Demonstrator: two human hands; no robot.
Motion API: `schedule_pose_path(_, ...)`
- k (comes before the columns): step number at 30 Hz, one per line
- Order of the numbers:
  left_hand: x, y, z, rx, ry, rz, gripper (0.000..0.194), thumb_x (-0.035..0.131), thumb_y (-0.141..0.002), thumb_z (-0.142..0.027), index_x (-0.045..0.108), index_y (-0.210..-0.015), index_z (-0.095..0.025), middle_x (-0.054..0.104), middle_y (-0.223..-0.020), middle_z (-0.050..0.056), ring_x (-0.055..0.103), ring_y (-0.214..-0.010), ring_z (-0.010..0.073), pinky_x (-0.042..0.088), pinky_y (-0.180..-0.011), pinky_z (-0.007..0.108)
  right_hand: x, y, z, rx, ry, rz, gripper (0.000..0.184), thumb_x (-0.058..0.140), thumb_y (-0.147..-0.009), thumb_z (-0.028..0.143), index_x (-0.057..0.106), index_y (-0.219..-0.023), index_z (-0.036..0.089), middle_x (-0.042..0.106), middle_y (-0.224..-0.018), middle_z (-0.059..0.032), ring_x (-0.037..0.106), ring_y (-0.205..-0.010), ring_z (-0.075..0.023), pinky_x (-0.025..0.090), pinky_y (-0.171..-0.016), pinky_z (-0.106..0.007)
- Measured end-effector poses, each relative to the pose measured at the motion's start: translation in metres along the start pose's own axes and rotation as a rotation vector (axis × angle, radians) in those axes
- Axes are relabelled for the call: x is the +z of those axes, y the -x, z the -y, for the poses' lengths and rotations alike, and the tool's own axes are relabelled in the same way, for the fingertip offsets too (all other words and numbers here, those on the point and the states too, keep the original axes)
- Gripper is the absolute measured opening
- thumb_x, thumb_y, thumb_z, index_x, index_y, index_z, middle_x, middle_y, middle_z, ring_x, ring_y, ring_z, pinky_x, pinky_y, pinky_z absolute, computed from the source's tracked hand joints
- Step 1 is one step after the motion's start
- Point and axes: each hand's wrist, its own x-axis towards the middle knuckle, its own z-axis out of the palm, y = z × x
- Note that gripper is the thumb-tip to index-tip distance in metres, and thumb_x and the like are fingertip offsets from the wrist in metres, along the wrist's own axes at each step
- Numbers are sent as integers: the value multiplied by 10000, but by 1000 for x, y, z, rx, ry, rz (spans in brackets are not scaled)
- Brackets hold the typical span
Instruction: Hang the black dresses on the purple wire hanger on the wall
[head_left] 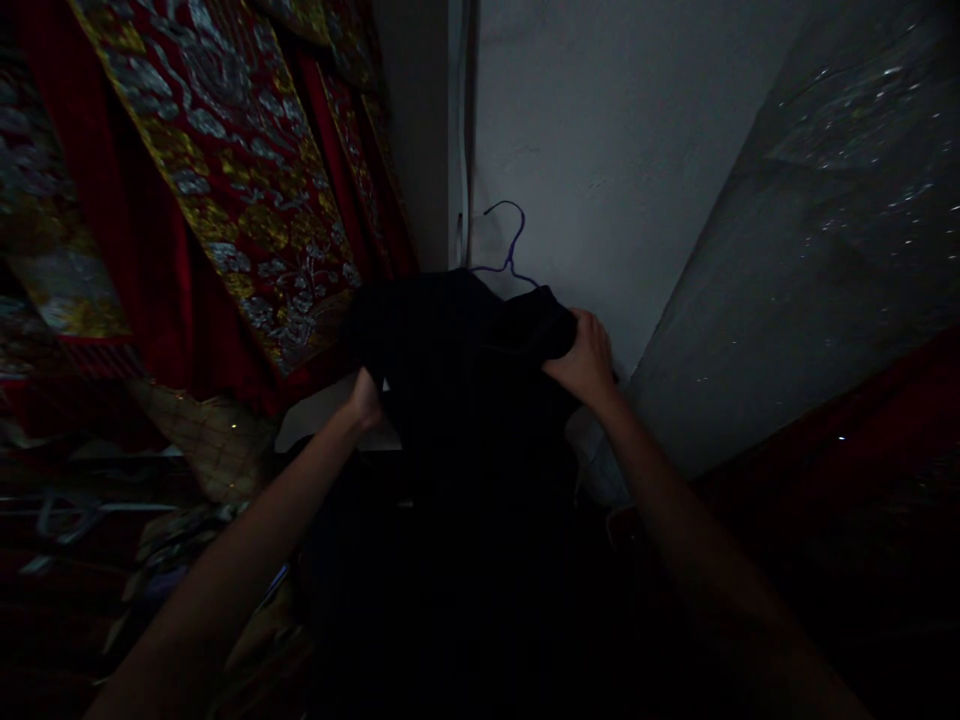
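Note:
A black garment [465,380], too dark to show its cut, hangs in front of me in the middle of the view. The hook of a thin purple clothes hanger [513,245] rises from its top edge. My right hand [589,358] grips the garment near its upper right, thumb in front and fingers behind the cloth. At the garment's left side is my left hand [367,400]; its fingers are hidden behind the dark cloth. The lower part of the garment merges into shadow.
Red textiles with gold and silver embroidery [247,170] hang at the left. A pale wall [600,130] stands behind the hanger. Clear plastic sheeting [810,230] covers the right side, with red cloth [862,430] below. Dim clutter [165,550] lies at the lower left.

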Motion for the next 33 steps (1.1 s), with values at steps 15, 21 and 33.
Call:
schedule_pose_path(15,41,47,88,-87,291,-422,466,804,-751,-314,635,-1181,-247,663,-1328,70,602,-1273,273,462,-1120,430,-34,12,56,-150,-254,116,724,739,-707,342,479,-1373,227,467,-1425,-136,401,-1341,-364,339,-1114,-549)
schedule_pose_path(21,51,66,95,-154,353,-427,448,809,-736,-360,650,-1128,-213,691,-1274,86,625,-1239,280,492,-1089,425,40,129,114,555,-763,222,311,528,-899,536,547,-898,226,646,-880,-56,619,-831,-216,494,-795,-349)
schedule_pose_path(33,54,81,99,-140,299,-417,429,759,-785,-379,606,-1151,-218,686,-1246,95,615,-1243,272,485,-1077,401,67,170,129,710,-1060,365,286,549,-817,470,531,-675,222,497,-572,18,467,-510,-130,350,-493,-263)
